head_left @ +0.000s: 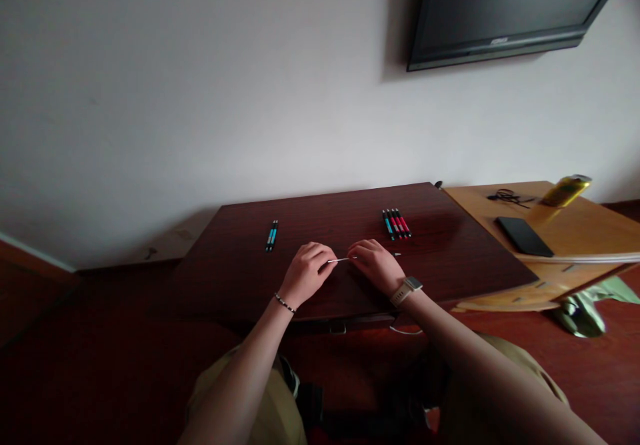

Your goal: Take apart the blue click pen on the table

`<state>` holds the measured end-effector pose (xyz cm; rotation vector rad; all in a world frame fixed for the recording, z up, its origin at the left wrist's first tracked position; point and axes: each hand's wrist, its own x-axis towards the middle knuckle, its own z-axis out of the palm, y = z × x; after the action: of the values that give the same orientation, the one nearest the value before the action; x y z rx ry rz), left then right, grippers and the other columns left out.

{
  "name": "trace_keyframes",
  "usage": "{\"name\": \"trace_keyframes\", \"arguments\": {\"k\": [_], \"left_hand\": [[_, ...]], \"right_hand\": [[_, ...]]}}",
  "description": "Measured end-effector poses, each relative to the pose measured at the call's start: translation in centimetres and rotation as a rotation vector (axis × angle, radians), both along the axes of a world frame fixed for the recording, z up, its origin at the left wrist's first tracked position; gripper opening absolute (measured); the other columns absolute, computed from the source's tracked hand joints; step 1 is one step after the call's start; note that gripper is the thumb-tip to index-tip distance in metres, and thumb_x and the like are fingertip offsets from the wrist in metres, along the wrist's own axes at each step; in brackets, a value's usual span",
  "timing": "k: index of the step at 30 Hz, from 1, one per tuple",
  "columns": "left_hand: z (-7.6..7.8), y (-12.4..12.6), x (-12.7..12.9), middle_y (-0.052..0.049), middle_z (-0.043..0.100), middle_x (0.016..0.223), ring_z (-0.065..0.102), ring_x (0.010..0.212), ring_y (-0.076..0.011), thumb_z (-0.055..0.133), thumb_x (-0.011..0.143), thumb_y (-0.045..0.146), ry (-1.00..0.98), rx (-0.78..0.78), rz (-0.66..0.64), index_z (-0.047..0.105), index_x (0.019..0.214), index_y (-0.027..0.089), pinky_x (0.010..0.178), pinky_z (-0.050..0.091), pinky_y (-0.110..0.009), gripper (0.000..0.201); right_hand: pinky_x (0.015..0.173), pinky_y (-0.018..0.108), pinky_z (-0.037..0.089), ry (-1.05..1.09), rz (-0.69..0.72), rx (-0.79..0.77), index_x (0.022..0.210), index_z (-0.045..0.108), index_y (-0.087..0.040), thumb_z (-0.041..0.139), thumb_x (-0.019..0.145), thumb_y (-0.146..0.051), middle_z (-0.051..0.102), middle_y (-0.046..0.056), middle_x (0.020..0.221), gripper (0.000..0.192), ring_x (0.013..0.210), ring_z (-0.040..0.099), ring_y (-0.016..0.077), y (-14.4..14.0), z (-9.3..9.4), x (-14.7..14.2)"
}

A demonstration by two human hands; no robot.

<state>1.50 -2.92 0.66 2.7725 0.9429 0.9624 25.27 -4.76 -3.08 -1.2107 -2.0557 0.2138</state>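
On the dark table (450, 258), at about 6 o'clock from the red and blue pens (397, 223), the left hand (306, 273) and right hand (377, 265) pinch a thin pen refill (343, 259) by its ends; it looks light, stiff and easy to bend.

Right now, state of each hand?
Left hand: closed, pinching one end of a thin pen refill.
Right hand: closed on the same pen refill.
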Motion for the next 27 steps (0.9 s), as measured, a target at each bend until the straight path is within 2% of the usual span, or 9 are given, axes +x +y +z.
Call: {"name": "trace_keyframes", "arguments": {"k": [10, 15, 22, 27], "left_hand": [[0.3, -0.7, 0.0, -0.005, 0.073, 0.107, 0.065, 0.103, -0.0205, 0.059, 0.103, 0.023, -0.027, 0.051, -0.02, 0.073, 0.112, 0.024, 0.096, 0.051, -0.04, 0.017], [0.3, -0.9, 0.1, -0.006, 0.074, 0.109, 0.065, 0.104, -0.0208, 0.058, 0.103, 0.022, -0.03, 0.036, -0.07, 0.072, 0.12, 0.024, 0.095, 0.053, -0.04, 0.022], [0.0, -1.1, 0.3, -0.006, 0.074, 0.107, 0.066, 0.105, -0.0212, 0.058, 0.103, 0.023, 0.012, -0.035, -0.174, 0.072, 0.116, 0.022, 0.095, 0.055, -0.039, 0.02], [-0.4, -1.4, 0.7, -0.006, 0.074, 0.106, 0.065, 0.104, -0.0208, 0.06, 0.102, 0.025, 0.056, -0.086, -0.221, 0.072, 0.111, 0.022, 0.096, 0.055, -0.038, 0.016]], "right_hand": [[0.096, 0.037, 0.05, -0.012, 0.02, 0.0, 0.103, 0.073, -0.024, 0.062, 0.101, -0.019, 0.071, 0.006, 0.111, 0.012, 0.105, 0.059, 0.0241, 0.1, 0.1, -0.2], [0.091, 0.035, 0.05, -0.031, -0.063, -0.017, 0.101, 0.073, -0.024, 0.062, 0.101, -0.022, 0.069, 0.007, 0.106, 0.011, 0.101, 0.06, 0.0238, 0.0, 0.2, -0.6], [0.073, 0.027, 0.046, 0.012, -0.112, -0.178, 0.114, 0.067, -0.027, 0.059, 0.102, -0.026, 0.076, 0.002, 0.101, 0.014, 0.085, 0.07, 0.019, -0.3, -0.4, -1.1], [0.071, 0.025, 0.044, 0.003, -0.082, -0.203, 0.111, 0.067, -0.026, 0.058, 0.1, -0.021, 0.077, 0.003, 0.102, 0.015, 0.084, 0.071, 0.0179, -0.4, -0.6, -1.5]]}}
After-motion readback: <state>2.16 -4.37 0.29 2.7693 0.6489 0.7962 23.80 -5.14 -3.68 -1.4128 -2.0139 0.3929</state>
